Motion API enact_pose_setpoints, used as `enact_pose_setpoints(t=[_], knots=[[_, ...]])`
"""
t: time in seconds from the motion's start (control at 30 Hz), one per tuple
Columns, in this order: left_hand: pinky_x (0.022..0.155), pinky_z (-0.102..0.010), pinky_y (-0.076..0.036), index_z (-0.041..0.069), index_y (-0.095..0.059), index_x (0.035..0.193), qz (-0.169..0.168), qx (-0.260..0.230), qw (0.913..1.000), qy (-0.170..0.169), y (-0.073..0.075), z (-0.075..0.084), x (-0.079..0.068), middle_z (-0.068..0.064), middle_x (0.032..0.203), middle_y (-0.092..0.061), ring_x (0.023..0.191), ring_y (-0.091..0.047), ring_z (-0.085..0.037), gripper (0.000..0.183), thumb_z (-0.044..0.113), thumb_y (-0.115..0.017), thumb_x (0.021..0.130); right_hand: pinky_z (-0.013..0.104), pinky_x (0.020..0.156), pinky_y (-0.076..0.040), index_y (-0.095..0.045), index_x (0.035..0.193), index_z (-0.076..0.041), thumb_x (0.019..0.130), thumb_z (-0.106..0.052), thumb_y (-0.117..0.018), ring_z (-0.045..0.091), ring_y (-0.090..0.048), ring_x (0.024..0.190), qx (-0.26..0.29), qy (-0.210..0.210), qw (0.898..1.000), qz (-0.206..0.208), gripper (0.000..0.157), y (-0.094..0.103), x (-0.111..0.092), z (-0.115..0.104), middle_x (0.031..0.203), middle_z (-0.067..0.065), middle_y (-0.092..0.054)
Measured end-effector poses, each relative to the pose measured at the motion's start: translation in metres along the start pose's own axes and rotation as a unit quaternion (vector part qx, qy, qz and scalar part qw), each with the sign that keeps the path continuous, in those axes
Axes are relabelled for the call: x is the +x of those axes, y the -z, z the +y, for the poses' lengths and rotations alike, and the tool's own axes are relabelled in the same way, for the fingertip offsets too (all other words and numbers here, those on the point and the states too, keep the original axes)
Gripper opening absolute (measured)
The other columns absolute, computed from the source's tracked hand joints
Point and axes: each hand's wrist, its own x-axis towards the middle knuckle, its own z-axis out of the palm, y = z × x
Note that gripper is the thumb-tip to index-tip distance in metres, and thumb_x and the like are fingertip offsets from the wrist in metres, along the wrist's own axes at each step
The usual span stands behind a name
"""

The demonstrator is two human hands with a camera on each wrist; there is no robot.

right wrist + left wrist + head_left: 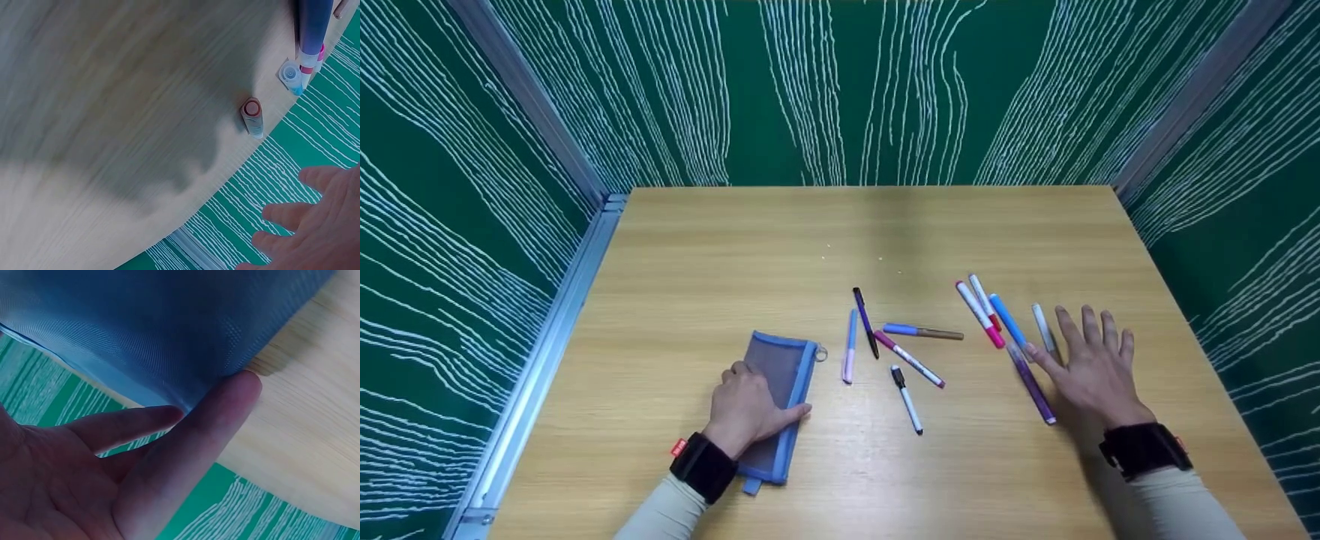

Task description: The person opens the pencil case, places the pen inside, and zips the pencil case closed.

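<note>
A blue mesh zip pouch point(799, 390) lies on the table, and my left hand point(746, 409) holds it from above, thumb along its right side. Up close in the left wrist view, the thumb point(197, 444) touches the mesh pouch point(140, 332). My right hand point(1099, 379) hovers with fingers spread, holding nothing. Beside its thumb lie a purple marker point(1032, 384) and a blue marker point(1009, 319). A white-capped marker point(1042, 326) is just left of its fingers, its end partly hidden. In the right wrist view a brownish marker point(252, 117) lies apart from the hand.
Left of the blue marker are a pink-capped marker point(980, 315) and a red-capped marker point(982, 296). Mid-table lie a black pen point(865, 322), a lilac pen point(850, 349), a blue-brown marker point(922, 331), a maroon marker point(910, 359) and a black-capped marker point(907, 400). Green patterned walls point(870, 90) surround the table.
</note>
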Motion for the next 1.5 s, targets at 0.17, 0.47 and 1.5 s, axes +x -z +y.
enact_pose_setpoints(t=[0.17,0.47,1.5], knots=[[0.078,-0.049,-0.057,-0.020,-0.062,0.117,0.001,0.001,1.0000,0.001,-0.001,0.006,0.002,-0.036,0.123,-0.056,0.101,-0.061,-0.042,0.116,0.087,-0.062,0.073,0.070,0.112,0.017,-0.023,0.162,-0.007,0.099,-0.062,-0.052,0.057,0.004,0.150,-0.002,0.001,1.000,0.000,0.089,-0.002,0.000,-0.001,0.161,0.037,-0.012],[0.071,-0.045,-0.055,-0.004,-0.066,0.080,0.005,0.005,1.0000,0.004,-0.001,0.013,0.005,-0.024,0.101,-0.065,0.090,-0.062,-0.037,0.091,0.086,-0.057,0.077,0.070,0.112,0.018,-0.022,0.162,-0.007,0.099,-0.063,-0.052,0.056,0.005,0.150,-0.003,0.000,1.000,-0.002,0.089,-0.002,-0.001,-0.002,0.161,0.038,-0.011],[0.068,-0.045,-0.050,-0.007,-0.068,0.094,0.020,-0.124,0.9914,0.039,0.000,0.022,0.013,-0.020,0.096,-0.060,0.083,-0.057,-0.031,0.074,0.067,-0.057,0.089,0.070,0.113,0.016,-0.025,0.161,-0.006,0.098,-0.064,-0.052,0.056,0.004,0.150,-0.002,0.002,1.000,-0.005,0.089,-0.007,-0.001,-0.001,0.161,0.037,-0.013]])
